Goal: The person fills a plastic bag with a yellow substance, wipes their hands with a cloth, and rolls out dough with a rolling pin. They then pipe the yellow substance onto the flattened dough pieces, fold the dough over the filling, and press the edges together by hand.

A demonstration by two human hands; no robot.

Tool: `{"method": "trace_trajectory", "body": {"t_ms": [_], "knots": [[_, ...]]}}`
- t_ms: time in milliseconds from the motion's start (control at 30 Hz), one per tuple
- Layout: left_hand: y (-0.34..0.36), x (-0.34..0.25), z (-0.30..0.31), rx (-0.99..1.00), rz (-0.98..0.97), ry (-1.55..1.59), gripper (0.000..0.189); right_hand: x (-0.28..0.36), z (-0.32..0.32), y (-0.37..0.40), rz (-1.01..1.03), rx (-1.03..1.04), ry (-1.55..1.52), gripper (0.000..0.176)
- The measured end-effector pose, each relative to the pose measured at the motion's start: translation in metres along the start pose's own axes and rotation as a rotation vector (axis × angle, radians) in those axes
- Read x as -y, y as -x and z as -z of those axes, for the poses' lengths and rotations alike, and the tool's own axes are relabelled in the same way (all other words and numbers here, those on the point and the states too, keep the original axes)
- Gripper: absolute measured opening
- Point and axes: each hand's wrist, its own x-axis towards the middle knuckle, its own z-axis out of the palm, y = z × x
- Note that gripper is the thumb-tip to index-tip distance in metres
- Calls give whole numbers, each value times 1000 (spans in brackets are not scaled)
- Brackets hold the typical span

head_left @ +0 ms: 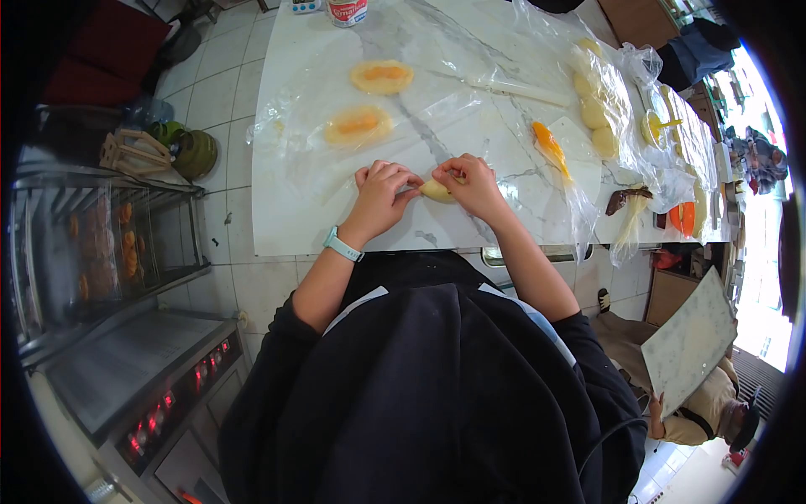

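Between my two hands, at the near side of the marble-patterned table (pixel 294 218), lies a small pale piece of dough (pixel 437 191). My left hand (pixel 386 186) pinches its left end with thumb and forefinger. At its other end my right hand (pixel 468 185) grips the dough with bent fingers, partly hiding it. Farther off, two flattened dough ovals, an upper one (pixel 382 77) and a lower one (pixel 359 125), carry a strip of orange filling under clear plastic. A piping bag with orange filling (pixel 551 149) lies to the right.
Dough balls (pixel 600 105) lie under plastic sheeting at the right. A can (pixel 347 12) stands at the far edge. A tray rack (pixel 109 252) and an oven with red displays (pixel 168 399) are at left. At right a person holds a large tray (pixel 688 349).
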Motion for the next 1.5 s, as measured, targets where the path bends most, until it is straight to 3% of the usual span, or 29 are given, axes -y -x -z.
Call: {"method": "trace_trajectory", "body": {"t_ms": [133,200,300,367,567,667,833,900,1033,1200,1500], "knots": [[-2,-4,-2,0,6,-64,5,16,3,9,52,-18,134,17],[-2,-3,-5,-22,0,-59,5,23,9,14,261,-93,224,13],[-1,-6,-4,-52,52,25,5,23,16,14,429,-38,257,8],[0,-6,-1,-60,110,103,6,25,16,17,447,-38,268,8],[4,-9,1,7,4,-15,10,23,10,26,454,-93,272,8],[6,-10,-1,-105,1,69,11,23,10,28,499,-85,302,9],[7,-7,0,-10,-26,-37,14,28,9,32,483,-142,295,8],[8,-4,-5,-37,-27,-25,14,27,11,31,562,-95,403,11],[4,-15,1,-69,-33,118,11,22,10,26,601,-120,384,10],[4,-3,-4,-80,-74,76,11,23,7,26,643,-119,369,8],[-2,7,-1,-59,-51,210,9,19,3,21,562,-69,270,9]]}}
